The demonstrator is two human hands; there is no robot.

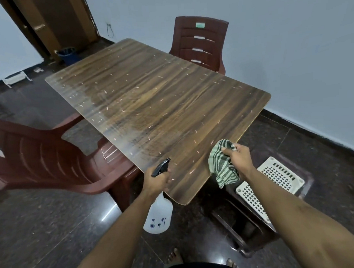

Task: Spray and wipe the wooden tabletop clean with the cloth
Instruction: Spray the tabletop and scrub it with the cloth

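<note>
Head view: the left hand (157,180) grips a spray bottle (159,215) at the wooden surface's (148,98) near edge. The right hand (239,156) clutches a green striped cloth (222,168) bunched above that surface.

Dim, flat indoor light, bluish cast. Pale sheen washes out the counter (81,92) on its far-left part; small bright glints on the glossy floor (107,215). Shadows soft, darkest under the counter. Wide-angle bending at the edges; forearms stretched. Slightly soft overall, compression smear.
</note>
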